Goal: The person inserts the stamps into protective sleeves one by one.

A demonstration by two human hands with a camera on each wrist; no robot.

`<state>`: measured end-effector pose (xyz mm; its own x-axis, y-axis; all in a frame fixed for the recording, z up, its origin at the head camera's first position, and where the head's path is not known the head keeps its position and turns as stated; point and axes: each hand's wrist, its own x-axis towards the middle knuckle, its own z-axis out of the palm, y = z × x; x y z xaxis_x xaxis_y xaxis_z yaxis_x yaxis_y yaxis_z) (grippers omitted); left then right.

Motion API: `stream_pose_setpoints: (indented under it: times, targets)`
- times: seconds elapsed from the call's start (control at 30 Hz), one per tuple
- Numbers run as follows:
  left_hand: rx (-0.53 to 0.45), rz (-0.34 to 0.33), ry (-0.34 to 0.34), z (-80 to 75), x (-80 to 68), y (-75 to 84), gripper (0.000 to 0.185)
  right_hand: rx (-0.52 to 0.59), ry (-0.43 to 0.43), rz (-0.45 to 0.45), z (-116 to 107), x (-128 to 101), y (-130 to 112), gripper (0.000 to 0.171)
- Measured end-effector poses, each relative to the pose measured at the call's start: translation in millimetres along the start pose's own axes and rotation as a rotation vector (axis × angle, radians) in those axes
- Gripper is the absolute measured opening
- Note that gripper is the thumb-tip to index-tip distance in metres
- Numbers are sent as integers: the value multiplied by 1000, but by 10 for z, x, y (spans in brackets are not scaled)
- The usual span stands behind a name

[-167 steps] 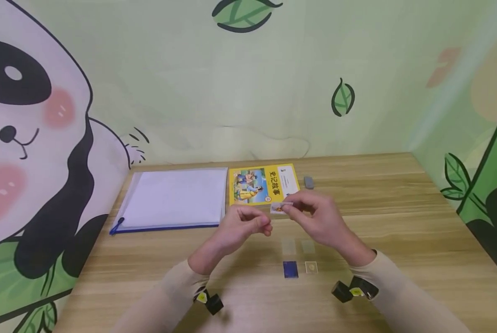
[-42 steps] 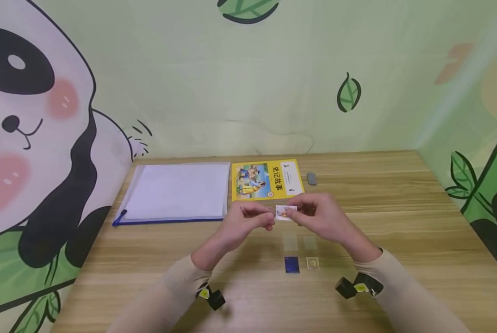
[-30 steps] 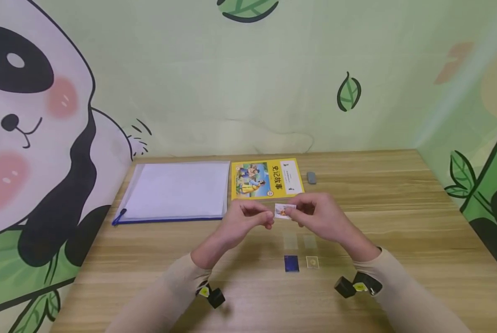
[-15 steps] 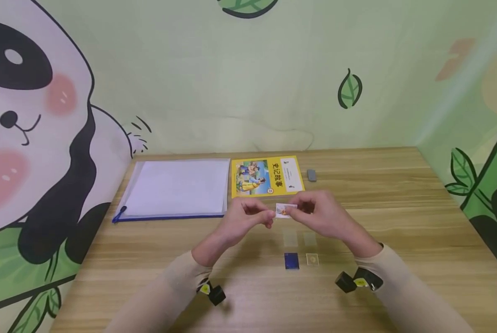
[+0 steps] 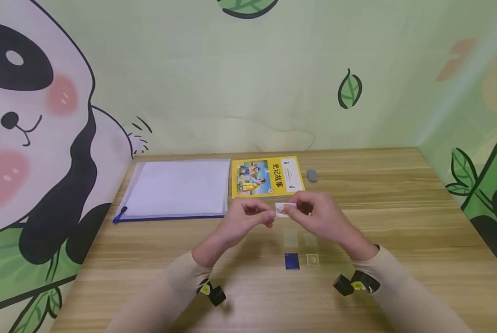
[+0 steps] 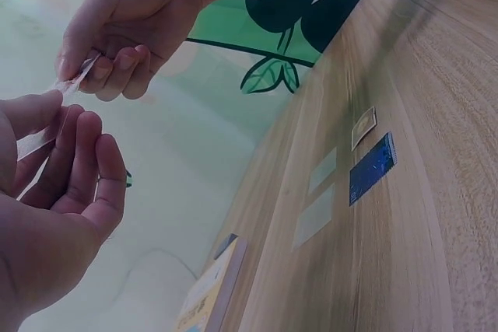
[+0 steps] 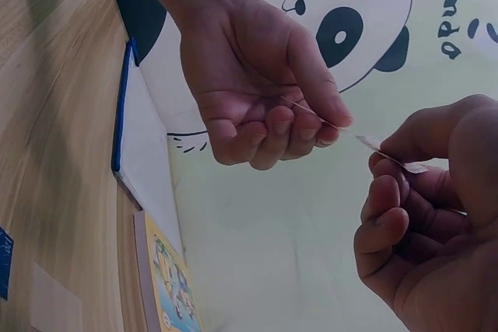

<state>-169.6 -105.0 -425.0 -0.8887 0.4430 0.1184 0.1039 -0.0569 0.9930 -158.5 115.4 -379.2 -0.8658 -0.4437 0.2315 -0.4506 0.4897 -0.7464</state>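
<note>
My right hand (image 5: 293,210) pinches a small white card with an orange picture (image 5: 284,208) above the table. My left hand (image 5: 268,217) is just left of it, fingers curled, pinching a thin clear sleeve (image 6: 37,143). The left wrist view shows the card's edge (image 6: 78,83) in the right hand (image 6: 85,68), close to the sleeve. From the right wrist, the clear sleeve (image 7: 311,114) and the card (image 7: 389,153) almost meet edge to edge. Below the hands, two clear sleeves (image 5: 290,239) (image 5: 310,239), a blue card (image 5: 291,261) and a pale card with a yellow spot (image 5: 313,260) lie on the table.
A yellow picture book (image 5: 267,177) lies behind the hands on the wooden table (image 5: 398,222), with a white zip folder (image 5: 175,189) to its left and a grey eraser (image 5: 312,175) to its right. Panda-and-leaf walls enclose the table on three sides.
Over the last seconds the hands drew together, so the card's edge now sits at the left fingertips. In the last second they barely moved.
</note>
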Motion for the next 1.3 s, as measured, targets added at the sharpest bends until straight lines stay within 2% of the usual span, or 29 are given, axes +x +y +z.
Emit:
stream_pose_setpoints:
  times: [0.4, 0.77, 1.3]
  targets:
    - [-17, 6, -9, 21, -10, -18, 20, -5, -92, -4, -70, 36, 23, 9]
    - [-31, 16, -37, 37, -10, -15, 18, 13, -75, -35, -50, 31, 42, 13]
    - [-37, 12, -2, 45, 4, -16, 21, 66, -113, 50, -33, 40, 80, 14]
